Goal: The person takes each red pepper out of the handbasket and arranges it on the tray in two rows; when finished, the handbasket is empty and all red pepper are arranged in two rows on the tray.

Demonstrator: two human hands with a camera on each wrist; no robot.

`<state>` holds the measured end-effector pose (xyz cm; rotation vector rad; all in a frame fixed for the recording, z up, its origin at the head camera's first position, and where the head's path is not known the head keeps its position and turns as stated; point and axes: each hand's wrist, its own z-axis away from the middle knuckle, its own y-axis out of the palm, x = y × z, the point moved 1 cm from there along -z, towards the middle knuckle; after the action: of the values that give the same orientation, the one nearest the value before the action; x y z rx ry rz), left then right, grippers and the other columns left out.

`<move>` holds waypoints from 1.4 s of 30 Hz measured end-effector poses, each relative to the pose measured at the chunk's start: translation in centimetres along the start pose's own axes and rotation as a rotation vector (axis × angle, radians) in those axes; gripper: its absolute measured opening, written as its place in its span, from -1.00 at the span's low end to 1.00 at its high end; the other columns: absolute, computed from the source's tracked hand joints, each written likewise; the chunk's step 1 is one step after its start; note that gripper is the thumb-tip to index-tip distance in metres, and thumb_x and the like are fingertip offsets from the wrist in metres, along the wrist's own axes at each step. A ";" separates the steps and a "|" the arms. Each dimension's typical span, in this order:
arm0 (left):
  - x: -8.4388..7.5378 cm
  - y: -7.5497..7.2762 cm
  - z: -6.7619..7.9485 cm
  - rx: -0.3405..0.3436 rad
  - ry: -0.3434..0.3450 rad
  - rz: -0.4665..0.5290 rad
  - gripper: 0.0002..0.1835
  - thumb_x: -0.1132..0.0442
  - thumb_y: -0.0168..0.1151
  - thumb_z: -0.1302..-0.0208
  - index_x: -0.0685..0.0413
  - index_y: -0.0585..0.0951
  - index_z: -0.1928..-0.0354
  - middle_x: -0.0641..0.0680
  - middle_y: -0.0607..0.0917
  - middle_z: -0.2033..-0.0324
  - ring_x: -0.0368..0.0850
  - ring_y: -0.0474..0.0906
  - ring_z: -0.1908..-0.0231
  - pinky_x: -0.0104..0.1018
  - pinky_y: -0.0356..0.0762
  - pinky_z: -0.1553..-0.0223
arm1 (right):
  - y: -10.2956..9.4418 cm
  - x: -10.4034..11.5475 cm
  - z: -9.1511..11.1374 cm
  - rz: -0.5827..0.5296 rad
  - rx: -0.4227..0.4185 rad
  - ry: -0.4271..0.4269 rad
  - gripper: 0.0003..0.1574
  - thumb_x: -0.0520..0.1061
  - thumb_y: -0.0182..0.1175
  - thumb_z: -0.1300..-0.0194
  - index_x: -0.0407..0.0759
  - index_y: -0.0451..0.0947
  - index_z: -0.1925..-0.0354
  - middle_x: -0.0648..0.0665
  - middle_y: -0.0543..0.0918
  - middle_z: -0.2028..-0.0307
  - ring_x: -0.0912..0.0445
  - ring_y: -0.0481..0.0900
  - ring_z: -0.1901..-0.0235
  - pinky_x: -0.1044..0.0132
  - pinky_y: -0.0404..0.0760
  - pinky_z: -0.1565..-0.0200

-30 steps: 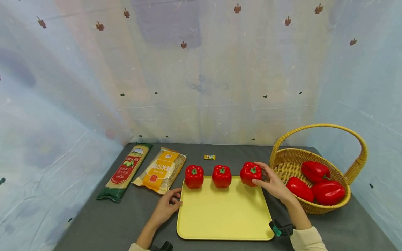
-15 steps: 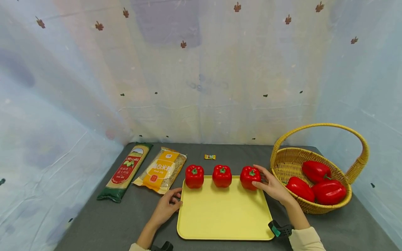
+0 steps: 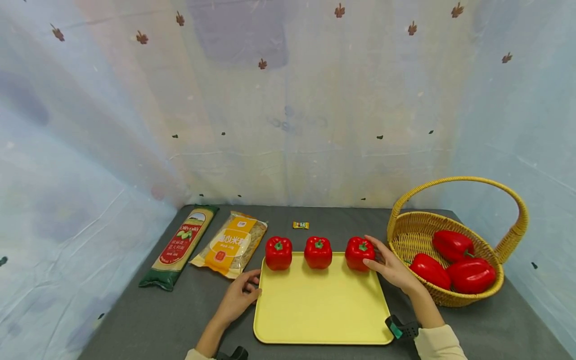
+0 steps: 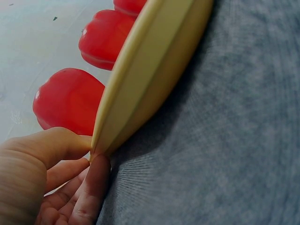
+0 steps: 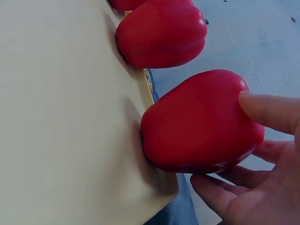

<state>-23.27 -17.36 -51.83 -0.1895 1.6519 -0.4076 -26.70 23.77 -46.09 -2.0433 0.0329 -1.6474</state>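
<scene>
R hand [image 3: 394,270] grips red pepper [image 3: 357,255] at yellow tray's [image 3: 321,312] far R corner, thumb nr side, fingers curved behind; pepper a bit lower than 1 s ago. L hand [image 3: 237,297] pinches tray's L rim, same as before. L of R hand, 2 more peppers [image 3: 318,254]; R of it, basket [image 3: 409,237] w/ 3 peppers [image 3: 470,276]. Beyond L hand, orange-label bag [image 3: 230,245], Chinese txt; further L, pack [image 3: 180,244] reading "Olivoilà"

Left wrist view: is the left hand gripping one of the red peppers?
No, the left hand pinches the edge of the yellow tray.
</scene>
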 end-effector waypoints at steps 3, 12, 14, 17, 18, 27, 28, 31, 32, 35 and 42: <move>0.0 0.0 0.0 -0.003 0.005 0.000 -0.51 0.38 0.27 -0.13 0.20 0.46 -0.15 0.14 0.50 0.21 -0.19 0.48 0.44 -0.33 0.56 0.51 | 0.0 0.1 0.0 0.002 0.004 0.007 -0.15 -0.11 0.08 -0.36 -0.13 -0.11 -0.44 -0.39 0.00 -0.37 -0.32 0.13 -0.29 0.03 0.40 -0.14; 0.0 0.0 0.0 0.007 0.003 0.006 -0.51 0.37 0.26 -0.14 0.21 0.45 -0.15 0.14 0.50 0.21 -0.18 0.48 0.43 -0.32 0.56 0.51 | 0.0 0.1 -0.2 0.006 0.003 0.008 -0.09 -0.10 0.14 -0.31 -0.13 -0.13 -0.45 -0.38 -0.03 -0.38 -0.33 0.08 -0.31 -0.16 0.28 -0.17; 0.0 -0.1 0.0 0.009 0.003 0.006 -0.51 0.37 0.26 -0.15 0.21 0.45 -0.16 0.14 0.50 0.21 -0.18 0.48 0.43 -0.32 0.57 0.51 | 0.0 0.1 -0.2 0.009 0.003 0.000 -0.06 -0.11 0.17 -0.29 -0.13 -0.13 -0.44 -0.38 -0.01 -0.38 -0.32 0.10 -0.30 -0.12 0.30 -0.16; 0.1 0.0 0.0 0.010 -0.002 0.005 -0.51 0.37 0.27 -0.15 0.20 0.45 -0.16 0.15 0.50 0.21 -0.17 0.48 0.43 -0.32 0.57 0.51 | 0.1 -0.1 -0.3 0.012 0.003 -0.015 -0.04 -0.14 0.20 -0.26 -0.12 -0.12 -0.44 -0.38 0.02 -0.36 -0.32 0.12 -0.29 -0.09 0.32 -0.15; 0.1 0.0 0.0 0.010 -0.003 0.004 -0.51 0.37 0.27 -0.15 0.20 0.45 -0.15 0.15 0.50 0.21 -0.17 0.48 0.43 -0.32 0.57 0.51 | 0.1 -0.2 -0.3 0.015 0.002 -0.018 -0.04 -0.14 0.20 -0.26 -0.12 -0.12 -0.44 -0.38 0.02 -0.36 -0.32 0.13 -0.29 -0.09 0.32 -0.15; -0.1 -0.1 0.0 0.009 -0.013 0.003 -0.51 0.37 0.26 -0.15 0.20 0.45 -0.16 0.15 0.49 0.21 -0.15 0.48 0.43 -0.32 0.57 0.50 | 0.1 -0.5 -0.5 0.039 0.011 -0.038 -0.05 -0.20 0.18 -0.27 -0.09 -0.11 -0.45 -0.37 0.00 -0.38 -0.34 0.12 -0.29 -0.12 0.33 -0.14; -0.1 -0.1 0.0 0.009 -0.013 0.003 -0.51 0.37 0.26 -0.15 0.20 0.45 -0.16 0.15 0.49 0.21 -0.15 0.48 0.43 -0.32 0.57 0.50 | 0.0 -0.6 -0.5 0.043 0.015 -0.040 -0.05 -0.21 0.17 -0.27 -0.08 -0.12 -0.45 -0.37 -0.01 -0.38 -0.34 0.11 -0.29 -0.12 0.33 -0.13; -0.3 0.0 0.1 0.010 -0.008 0.006 -0.51 0.38 0.25 -0.15 0.20 0.45 -0.16 0.14 0.50 0.21 -0.17 0.48 0.44 -0.32 0.57 0.50 | 0.0 -0.5 -0.5 0.046 0.031 -0.036 -0.02 -0.20 0.17 -0.27 -0.03 -0.15 -0.46 -0.37 -0.05 -0.39 -0.33 0.11 -0.29 -0.11 0.33 -0.14; -0.3 0.0 0.1 0.010 -0.006 0.007 -0.51 0.39 0.25 -0.15 0.20 0.45 -0.16 0.14 0.50 0.21 -0.17 0.48 0.44 -0.32 0.57 0.51 | 0.0 -0.5 -0.5 0.041 0.037 -0.035 -0.01 -0.19 0.18 -0.27 -0.02 -0.17 -0.46 -0.38 -0.07 -0.39 -0.34 0.11 -0.29 -0.11 0.33 -0.14; -0.3 0.0 0.2 0.009 0.009 0.011 -0.51 0.40 0.24 -0.15 0.22 0.45 -0.16 0.15 0.50 0.21 -0.19 0.48 0.45 -0.31 0.57 0.51 | 0.1 -0.6 -0.5 0.023 0.051 -0.032 0.04 -0.16 0.19 -0.26 0.02 -0.22 -0.47 -0.38 -0.12 -0.40 -0.34 0.10 -0.30 -0.10 0.33 -0.15; -0.4 0.0 0.2 0.000 0.013 0.022 -0.51 0.40 0.25 -0.15 0.23 0.45 -0.16 0.16 0.50 0.21 -0.20 0.48 0.45 -0.32 0.57 0.51 | 0.0 -0.4 -0.6 0.037 0.032 -0.045 0.12 -0.14 0.25 -0.21 -0.01 -0.27 -0.47 -0.34 -0.16 -0.42 -0.33 -0.02 -0.34 -0.14 0.24 -0.18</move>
<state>-23.06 -17.29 -51.51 -0.1691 1.6653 -0.3927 -27.34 23.68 -46.41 -2.0434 0.0279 -1.5691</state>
